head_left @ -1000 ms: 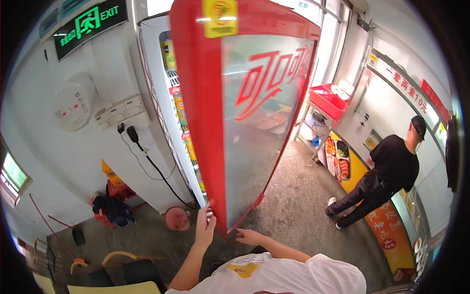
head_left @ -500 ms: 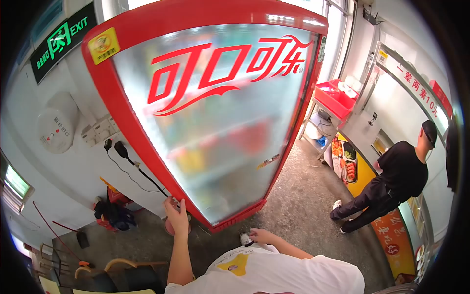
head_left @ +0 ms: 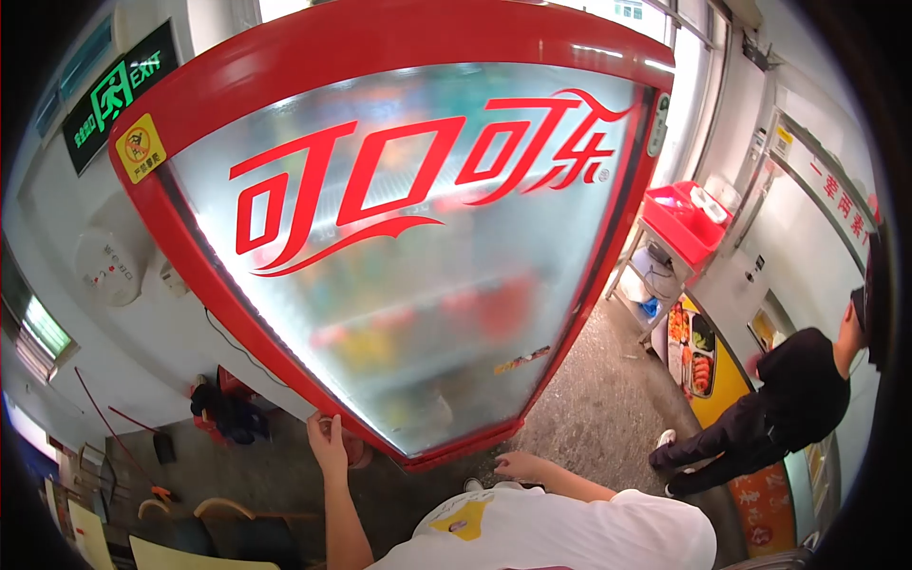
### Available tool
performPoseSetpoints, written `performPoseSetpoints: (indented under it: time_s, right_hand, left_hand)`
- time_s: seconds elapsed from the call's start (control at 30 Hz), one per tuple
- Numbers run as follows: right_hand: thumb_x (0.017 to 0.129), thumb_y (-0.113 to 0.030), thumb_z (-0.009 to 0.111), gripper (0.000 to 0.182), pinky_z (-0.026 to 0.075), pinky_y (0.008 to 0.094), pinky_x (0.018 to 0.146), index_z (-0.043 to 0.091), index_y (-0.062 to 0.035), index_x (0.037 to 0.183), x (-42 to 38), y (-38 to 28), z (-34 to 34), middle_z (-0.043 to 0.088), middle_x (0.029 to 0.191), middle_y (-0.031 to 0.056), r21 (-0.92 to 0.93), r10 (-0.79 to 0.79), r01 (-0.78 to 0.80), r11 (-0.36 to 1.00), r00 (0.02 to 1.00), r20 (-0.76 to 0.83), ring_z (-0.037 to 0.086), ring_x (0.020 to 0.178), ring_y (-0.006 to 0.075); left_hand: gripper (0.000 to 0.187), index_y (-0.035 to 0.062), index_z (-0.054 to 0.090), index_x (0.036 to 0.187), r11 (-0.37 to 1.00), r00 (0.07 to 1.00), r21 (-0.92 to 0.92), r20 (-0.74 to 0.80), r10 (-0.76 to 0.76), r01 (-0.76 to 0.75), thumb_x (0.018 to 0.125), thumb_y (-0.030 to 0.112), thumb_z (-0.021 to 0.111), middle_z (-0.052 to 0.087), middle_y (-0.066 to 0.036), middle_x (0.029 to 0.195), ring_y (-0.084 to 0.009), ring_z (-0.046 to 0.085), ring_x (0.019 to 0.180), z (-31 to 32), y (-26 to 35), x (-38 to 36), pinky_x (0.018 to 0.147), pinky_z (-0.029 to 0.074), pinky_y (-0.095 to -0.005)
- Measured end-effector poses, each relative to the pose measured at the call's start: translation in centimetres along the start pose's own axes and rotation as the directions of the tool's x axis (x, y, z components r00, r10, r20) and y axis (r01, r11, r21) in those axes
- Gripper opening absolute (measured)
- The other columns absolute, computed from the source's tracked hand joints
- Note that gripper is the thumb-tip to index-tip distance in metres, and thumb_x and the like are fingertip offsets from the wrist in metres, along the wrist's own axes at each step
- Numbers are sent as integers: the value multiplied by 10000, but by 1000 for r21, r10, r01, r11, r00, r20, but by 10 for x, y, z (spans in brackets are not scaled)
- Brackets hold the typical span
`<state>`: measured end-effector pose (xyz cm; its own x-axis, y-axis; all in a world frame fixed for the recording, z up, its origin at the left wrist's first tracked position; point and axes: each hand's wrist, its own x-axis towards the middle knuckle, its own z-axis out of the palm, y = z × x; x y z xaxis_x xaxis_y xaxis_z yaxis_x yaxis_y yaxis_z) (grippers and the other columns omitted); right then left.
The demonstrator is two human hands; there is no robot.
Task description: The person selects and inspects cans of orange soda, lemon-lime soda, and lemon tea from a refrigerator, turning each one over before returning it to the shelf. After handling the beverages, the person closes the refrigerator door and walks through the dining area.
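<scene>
A large red-framed drinks fridge (head_left: 446,294) with a frosted glass door fills the middle of the head view, red characters across its glass. Blurred packages show on the shelves inside. My left hand (head_left: 326,439) is raised at the lower left edge of the red frame, fingertips right at it and the fingers slightly apart. In front of my white shirt, below the fridge's bottom right corner, my right hand (head_left: 518,465) hangs with its fingers curled in and nothing visible in them.
At right, a person in black (head_left: 803,394) stands by a serving counter with food pictures (head_left: 698,356). A red bin (head_left: 686,223) rests on a metal stand. Chairs (head_left: 223,522) are at lower left, and a green exit sign (head_left: 114,95) hangs on the wall.
The fridge looms larger and wider in view. My left hand stays near its lower left edge, slightly lower in view. The fingers of my right hand have curled in. The person in black appears farther right.
</scene>
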<state>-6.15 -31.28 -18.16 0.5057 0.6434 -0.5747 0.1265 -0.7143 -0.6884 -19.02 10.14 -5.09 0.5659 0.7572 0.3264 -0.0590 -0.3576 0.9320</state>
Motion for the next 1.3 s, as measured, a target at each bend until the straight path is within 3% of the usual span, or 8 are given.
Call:
performPoseSetpoints:
  time_s: [0.23, 0.4, 0.67, 0.73, 1.07, 1.13, 1.23, 1.3]
  right_hand:
    - [911, -368, 654, 575, 541, 374, 808, 570, 20, 1326, 14, 12, -9, 728, 1005, 134, -130, -49, 49, 990, 999, 4, 694, 918, 237]
    - [917, -335, 647, 553, 554, 362, 754, 567, 3, 1347, 7, 14, 18, 732, 950, 126, 40, -31, 34, 999, 997, -74, 701, 844, 207]
    - [928, -239, 637, 449, 567, 322, 695, 608, -17, 1317, -22, 111, 93, 734, 950, 97, 207, 246, -232, 950, 968, -43, 699, 803, 174]
    - [894, -227, 647, 371, 552, 305, 627, 685, -39, 1211, -33, 130, 102, 724, 932, 92, 732, 431, -257, 631, 901, -55, 684, 742, 171]
    - [905, -228, 631, 312, 565, 326, 635, 703, -51, 1151, -86, 127, 124, 735, 941, 56, 341, 537, -487, 804, 841, -66, 689, 723, 165]
    - [924, -222, 626, 304, 565, 327, 641, 699, -39, 1155, -86, 114, 132, 733, 971, 71, 390, 536, -471, 791, 842, -70, 687, 734, 171]
    - [924, -229, 629, 341, 537, 328, 729, 692, -10, 1177, -71, 95, 136, 731, 970, 113, 301, 291, -212, 930, 924, -246, 681, 809, 180]
    - [929, -233, 627, 345, 534, 329, 764, 688, 2, 1173, -51, 73, 131, 730, 972, 124, 127, 152, -131, 983, 973, -171, 682, 840, 194]
  left_hand:
    - [609, -9, 364, 1449, 944, 990, -317, 132, -48, 88, 921, 34, 664, 503, -148, 1344, -238, 543, 1213, 10, 3, 9, 989, 482, -355]
    - [541, -16, 437, 1396, 977, 967, -169, 240, -87, 130, 913, 37, 673, 561, -154, 1326, -248, 595, 1177, 10, 21, 10, 991, 495, -358]
    - [539, -37, 498, 1330, 997, 997, 33, -20, 68, -68, 872, 122, 734, 566, -169, 1172, -290, 598, 1084, 31, 0, -6, 928, 486, -372]
    - [557, -35, 487, 1334, 993, 998, -102, 14, 60, -58, 871, 145, 738, 545, -178, 1219, -311, 578, 1129, 29, -3, -1, 966, 470, -383]
    - [485, 3, 486, 1350, 971, 986, -206, 138, -90, 118, 914, 104, 674, 572, -119, 1250, -234, 605, 1101, -10, -32, -43, 890, 533, -357]
    - [363, 23, 555, 1268, 960, 948, -215, 301, -107, 177, 938, 142, 650, 649, -77, 1073, -205, 623, 1018, -26, -114, -103, 868, 530, -348]
    - [338, 57, 630, 1177, 605, 523, 32, 467, -713, 795, 932, 287, 652, 678, -82, 900, -229, 644, 938, -82, -178, -262, 872, 519, -351]
    - [467, 57, 682, 1167, 627, 379, 465, 522, -764, 625, 933, 453, 600, 706, -151, 1000, -312, 657, 1006, -131, -271, -395, 918, 502, -418]
